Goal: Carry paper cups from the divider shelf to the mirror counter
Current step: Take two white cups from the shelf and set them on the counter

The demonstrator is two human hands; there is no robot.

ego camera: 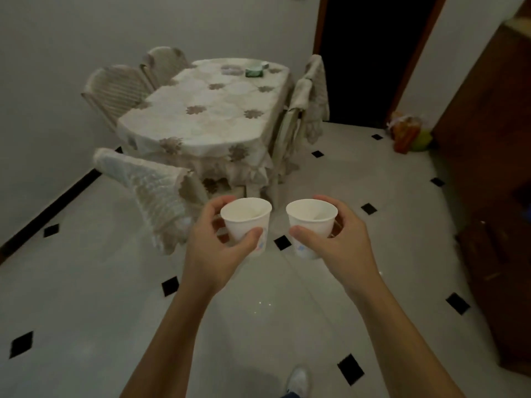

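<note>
Carry in progress, two white paper cups, one per hand. Left hand (214, 248): thumb and fingers wrapped round the left paper cup (247, 222), thumb across the near wall, fingers behind the far side; cup upright, mouth open, apparently empty. Right hand (336, 245): same wrap on the right paper cup (311, 225), thumb on the near wall, cup upright with a slight lean. Both cups held out at arm's length over the tiled floor (86, 282), near each other but apart. Ahead: dining table (207, 110) under a flowered cloth, covered chairs round it, a dark doorway (370, 53) beyond, wooden cabinet (488, 139) at right. Neither divider shelf nor mirror counter is in view. Handling note: thin paper walls likely crush easily, so a light grip below the rim suits; rims are best kept level and apart, the walk steered clear of the nearest chair (149, 191), and each cup set down flat on the worktop before letting go.
</note>
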